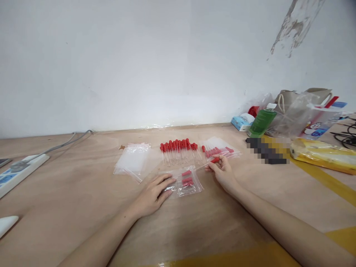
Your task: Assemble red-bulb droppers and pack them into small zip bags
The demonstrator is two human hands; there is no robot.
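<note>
In front of me lies a clear zip bag (pixel 191 189) with a few red-bulbed droppers inside. My left hand (pixel 155 193) holds the bag at its left part, fingers over it and thumb at the near edge. Between the thumb and fingers of my right hand (pixel 222 172) is a dropper (pixel 215 160) by its red bulb, its thin clear tube pointing left toward the bag's right end. Beyond the bag, many loose droppers (pixel 179 146) lie in a row, bulbs away from me.
A stack of clear bags (pixel 132 159) lies left of the droppers. Filled bags (pixel 217 148) lie to the right. Farther right are a tissue pack (pixel 240 122), a green bottle (pixel 261 120) and a yellow packet (pixel 319 155). A power strip (pixel 25 170) is at left.
</note>
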